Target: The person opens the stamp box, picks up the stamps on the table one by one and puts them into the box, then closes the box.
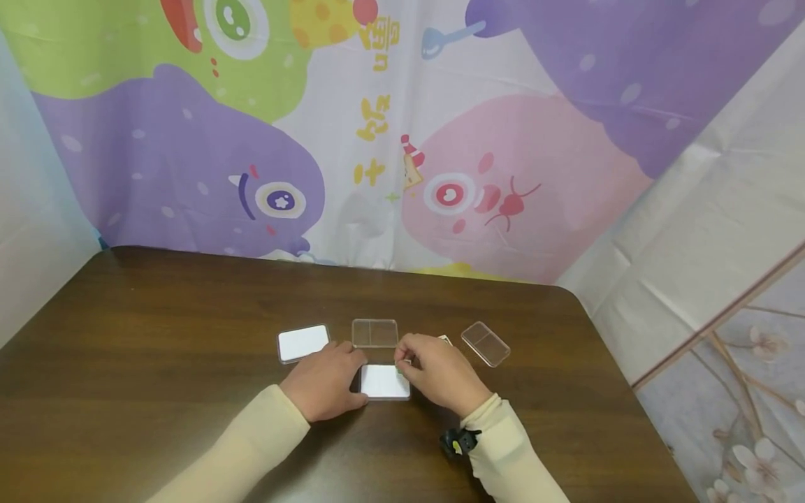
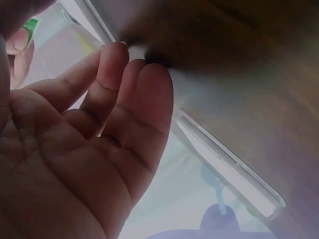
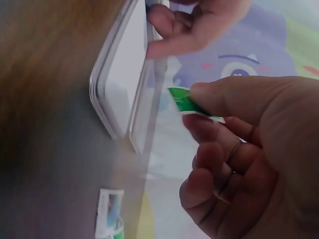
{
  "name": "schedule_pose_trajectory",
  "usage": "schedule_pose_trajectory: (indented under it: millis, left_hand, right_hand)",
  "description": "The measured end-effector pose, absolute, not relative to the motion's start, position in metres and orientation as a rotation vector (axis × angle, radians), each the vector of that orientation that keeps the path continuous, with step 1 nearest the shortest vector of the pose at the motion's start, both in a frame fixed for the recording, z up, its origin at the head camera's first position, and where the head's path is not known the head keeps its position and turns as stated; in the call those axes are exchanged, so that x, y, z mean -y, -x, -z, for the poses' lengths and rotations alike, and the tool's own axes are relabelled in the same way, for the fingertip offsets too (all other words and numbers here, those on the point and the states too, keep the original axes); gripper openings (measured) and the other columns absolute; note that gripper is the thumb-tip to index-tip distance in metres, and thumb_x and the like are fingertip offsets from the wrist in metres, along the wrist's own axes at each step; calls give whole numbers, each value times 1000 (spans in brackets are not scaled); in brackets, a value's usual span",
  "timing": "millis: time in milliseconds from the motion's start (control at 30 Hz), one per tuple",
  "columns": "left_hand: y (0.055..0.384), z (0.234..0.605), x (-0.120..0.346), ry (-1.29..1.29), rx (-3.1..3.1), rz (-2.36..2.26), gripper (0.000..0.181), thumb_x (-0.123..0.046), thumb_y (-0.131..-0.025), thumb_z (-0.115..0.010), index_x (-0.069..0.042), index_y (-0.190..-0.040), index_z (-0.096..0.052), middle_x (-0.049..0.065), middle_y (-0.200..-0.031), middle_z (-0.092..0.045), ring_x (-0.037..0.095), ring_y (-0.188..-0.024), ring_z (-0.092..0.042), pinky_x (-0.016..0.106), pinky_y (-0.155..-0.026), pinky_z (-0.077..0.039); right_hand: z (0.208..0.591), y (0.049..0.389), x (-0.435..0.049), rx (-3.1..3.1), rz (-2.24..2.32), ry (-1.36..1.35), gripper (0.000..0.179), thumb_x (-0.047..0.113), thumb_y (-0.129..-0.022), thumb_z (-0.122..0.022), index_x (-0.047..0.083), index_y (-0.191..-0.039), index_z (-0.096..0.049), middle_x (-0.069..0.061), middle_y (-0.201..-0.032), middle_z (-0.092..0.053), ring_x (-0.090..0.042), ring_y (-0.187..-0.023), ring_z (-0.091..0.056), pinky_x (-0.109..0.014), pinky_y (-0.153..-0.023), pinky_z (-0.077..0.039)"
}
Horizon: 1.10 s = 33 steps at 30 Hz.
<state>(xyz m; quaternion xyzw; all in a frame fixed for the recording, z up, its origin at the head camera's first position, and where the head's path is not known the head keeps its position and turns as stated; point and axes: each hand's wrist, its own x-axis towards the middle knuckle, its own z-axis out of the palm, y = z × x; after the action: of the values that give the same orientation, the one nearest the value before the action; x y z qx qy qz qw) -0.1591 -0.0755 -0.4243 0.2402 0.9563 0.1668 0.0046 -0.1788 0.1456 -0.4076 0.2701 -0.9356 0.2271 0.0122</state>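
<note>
Green-and-white paper slip pinched in my right hand, near a white rectangular plastic case; left hand loose at its left edge. Lining-up imo, needs steady aim.

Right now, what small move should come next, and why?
I'd probably lower the right hand slightly toward the white-topped case between the hands. That hand pinches a small green piece that appears apart from the case, while the left hand is at the case's left end, where it could steady it.
</note>
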Motion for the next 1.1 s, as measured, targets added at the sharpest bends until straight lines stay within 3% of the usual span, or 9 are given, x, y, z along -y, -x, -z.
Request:
schedule_pose_trajectory:
  millis: [367, 767, 1100]
  left_hand:
    - [159, 423, 73, -771, -2991, -508, 47, -36, -78, -89, -4, -107, -69, 10, -97, -65, 27, -88, -60, 45, -76, -52]
    - [159, 422, 74, -745, -2978, -505, 44, -36, -77, -89, -6, -100, -66, 10, -95, -64, 28, -88, -60, 46, -76, -52]
    - [159, 424, 74, -754, -2980, -497, 43, -37, -78, -88, -7, -99, -66, 10, -96, -65, 29, -89, -61, 46, -77, -53]
  right_hand:
    - [420, 175, -130, 2942, -998, -958, 15, 14, -94, -76, 20, -91, -62, 12, -74, -58, -3, -66, -52, -23, -61, -45]
    - [426, 175, -119, 2918, -1187, -862, 6, 11, -96, -72, 17, -95, -71, 10, -88, -69, -4, -80, -61, -25, -73, -51]
    - [431, 176, -120, 2977, -1067, -857, 14, 3, -94, -69, 16, -96, -74, 8, -91, -68, -4, -73, -55, -23, -66, -48]
